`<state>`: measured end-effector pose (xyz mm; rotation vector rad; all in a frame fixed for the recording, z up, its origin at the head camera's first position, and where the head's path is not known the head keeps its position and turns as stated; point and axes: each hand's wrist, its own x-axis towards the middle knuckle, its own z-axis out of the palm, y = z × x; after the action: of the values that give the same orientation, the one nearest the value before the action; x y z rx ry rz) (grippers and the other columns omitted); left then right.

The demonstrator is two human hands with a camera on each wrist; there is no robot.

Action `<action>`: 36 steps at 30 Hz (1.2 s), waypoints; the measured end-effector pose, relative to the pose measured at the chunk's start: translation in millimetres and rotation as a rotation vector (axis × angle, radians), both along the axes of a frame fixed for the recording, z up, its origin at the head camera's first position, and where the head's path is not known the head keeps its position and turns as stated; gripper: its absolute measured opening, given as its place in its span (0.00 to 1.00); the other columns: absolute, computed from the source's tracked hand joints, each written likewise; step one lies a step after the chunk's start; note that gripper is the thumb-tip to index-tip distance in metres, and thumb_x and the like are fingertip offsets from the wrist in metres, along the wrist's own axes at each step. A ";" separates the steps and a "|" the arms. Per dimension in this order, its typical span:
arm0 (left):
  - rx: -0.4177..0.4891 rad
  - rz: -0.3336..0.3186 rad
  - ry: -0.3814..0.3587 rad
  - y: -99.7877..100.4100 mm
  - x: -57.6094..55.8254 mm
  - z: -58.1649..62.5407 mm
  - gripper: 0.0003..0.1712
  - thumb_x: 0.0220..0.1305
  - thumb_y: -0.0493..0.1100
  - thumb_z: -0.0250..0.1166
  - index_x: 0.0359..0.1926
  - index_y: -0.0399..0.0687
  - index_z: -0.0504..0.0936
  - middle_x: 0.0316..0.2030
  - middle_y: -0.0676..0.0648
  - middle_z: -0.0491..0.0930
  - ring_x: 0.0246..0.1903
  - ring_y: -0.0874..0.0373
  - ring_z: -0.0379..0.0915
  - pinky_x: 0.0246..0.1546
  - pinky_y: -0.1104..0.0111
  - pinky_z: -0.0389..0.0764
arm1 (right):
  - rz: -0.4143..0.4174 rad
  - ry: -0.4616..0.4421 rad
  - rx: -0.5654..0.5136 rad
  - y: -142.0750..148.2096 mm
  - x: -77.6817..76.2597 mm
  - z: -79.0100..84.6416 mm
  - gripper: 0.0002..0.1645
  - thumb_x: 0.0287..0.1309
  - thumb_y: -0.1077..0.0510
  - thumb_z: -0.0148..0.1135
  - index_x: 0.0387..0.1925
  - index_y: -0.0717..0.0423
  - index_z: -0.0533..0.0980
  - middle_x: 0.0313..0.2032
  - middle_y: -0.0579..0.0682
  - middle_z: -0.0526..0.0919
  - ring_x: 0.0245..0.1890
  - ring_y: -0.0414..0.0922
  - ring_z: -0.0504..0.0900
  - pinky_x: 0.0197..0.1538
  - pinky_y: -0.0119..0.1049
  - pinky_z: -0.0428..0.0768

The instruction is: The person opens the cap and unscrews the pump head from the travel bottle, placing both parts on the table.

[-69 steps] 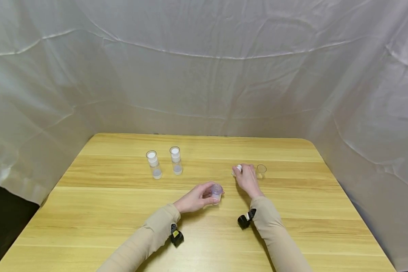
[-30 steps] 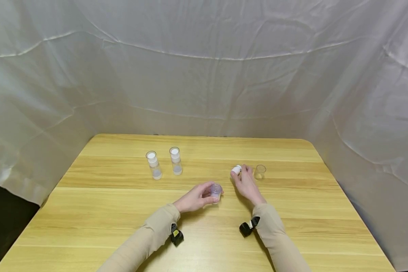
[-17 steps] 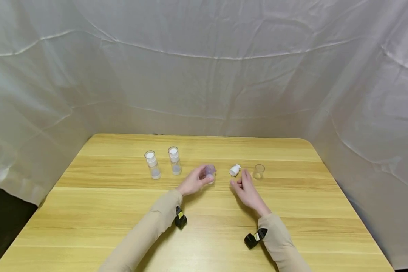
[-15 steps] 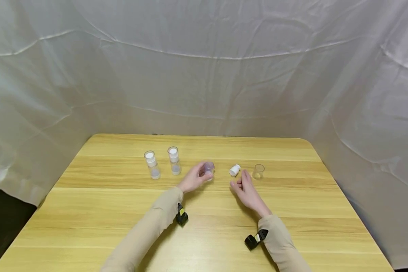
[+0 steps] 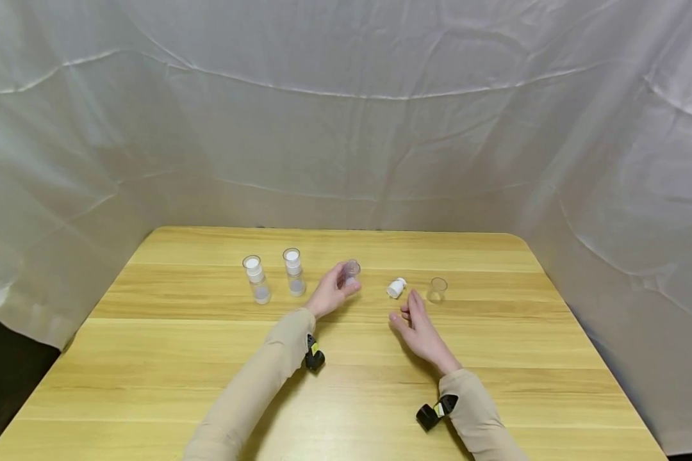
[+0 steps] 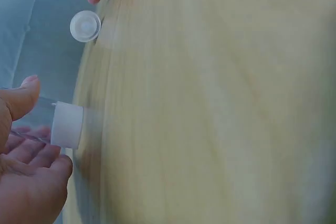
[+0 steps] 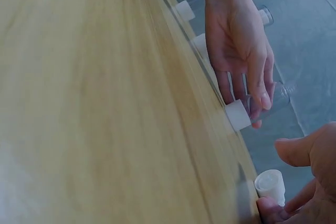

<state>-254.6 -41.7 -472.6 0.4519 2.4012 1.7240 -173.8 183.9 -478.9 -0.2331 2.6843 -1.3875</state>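
Observation:
Thumb and fingers of my left hand point(image 5: 327, 294) curve round a clear bottle point(image 5: 352, 269) with a white base, held upright at the table's middle. The left wrist view shows its white base point(image 6: 67, 125) beyond my fingers. Just right of it a small white pump head point(image 5: 396, 288) lies on its side. My right hand point(image 5: 422, 333) rests nearby with relaxed fingers, holding nothing, its fingertips close to the pump head; the right wrist view shows the pump head's end point(image 7: 270, 183) beside a fingertip. A clear cap point(image 5: 437, 291) stands to the right of that hand.
Two clear bottles with white tops and clear caps stand upright at the left: the nearer bottle point(image 5: 256, 279) and the farther bottle point(image 5: 294, 272). A wooden table point(image 5: 346, 403) lies beneath everything, with a pale cloth curtain point(image 5: 346, 141) around its back and sides.
My right hand has let go of the white pump head and drawn back a little toward me. My left hand has carried the clear bottle away from me and slightly left.

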 end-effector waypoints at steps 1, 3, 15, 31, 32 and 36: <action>0.005 -0.001 -0.006 -1.0 1.7 0.6 0.38 0.70 0.38 0.63 0.75 0.33 0.56 0.72 0.30 0.64 0.73 0.38 0.60 0.77 0.52 0.62 | 0.001 0.002 0.001 0.2 -0.1 -0.2 0.48 0.75 0.54 0.52 0.74 0.78 0.36 0.77 0.73 0.41 0.68 0.66 0.66 0.74 0.60 0.65; 0.014 -0.004 -0.018 -3.1 5.3 1.9 0.42 0.71 0.39 0.63 0.77 0.34 0.51 0.76 0.32 0.57 0.77 0.39 0.53 0.79 0.51 0.57 | 0.003 -0.002 0.002 0.7 0.4 0.5 0.49 0.75 0.54 0.52 0.75 0.77 0.36 0.77 0.73 0.41 0.68 0.66 0.66 0.75 0.60 0.65; -0.140 0.114 0.322 -14.7 40.7 21.5 0.45 0.71 0.45 0.63 0.79 0.46 0.48 0.79 0.39 0.51 0.78 0.41 0.50 0.79 0.46 0.54 | 0.079 -0.005 0.093 1.8 8.6 5.7 0.52 0.74 0.50 0.54 0.76 0.74 0.35 0.78 0.72 0.37 0.79 0.65 0.43 0.81 0.59 0.42; -0.101 0.495 0.797 -50.8 35.7 24.3 0.50 0.56 0.37 0.75 0.72 0.33 0.56 0.74 0.34 0.58 0.74 0.39 0.53 0.81 0.54 0.55 | 0.118 0.051 0.123 -0.9 11.9 5.1 0.51 0.73 0.50 0.55 0.77 0.72 0.38 0.78 0.72 0.38 0.79 0.67 0.40 0.81 0.62 0.42; -0.092 0.504 0.750 -51.8 36.0 23.3 0.52 0.56 0.38 0.75 0.74 0.33 0.54 0.75 0.34 0.56 0.75 0.39 0.52 0.81 0.52 0.54 | 0.119 0.052 0.121 -1.0 11.9 5.1 0.51 0.73 0.51 0.55 0.77 0.72 0.38 0.78 0.72 0.38 0.79 0.67 0.40 0.81 0.62 0.41; -0.077 0.521 0.570 -53.8 36.5 20.6 0.59 0.58 0.41 0.75 0.77 0.34 0.44 0.78 0.33 0.48 0.78 0.40 0.44 0.81 0.49 0.50 | 0.126 0.052 0.115 -1.3 12.4 5.8 0.51 0.73 0.51 0.55 0.77 0.72 0.38 0.78 0.71 0.38 0.79 0.67 0.39 0.81 0.62 0.41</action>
<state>-218.1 -95.5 -452.0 0.3637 3.2119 1.8740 -161.4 182.7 -473.1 -0.4246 2.7263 -1.2040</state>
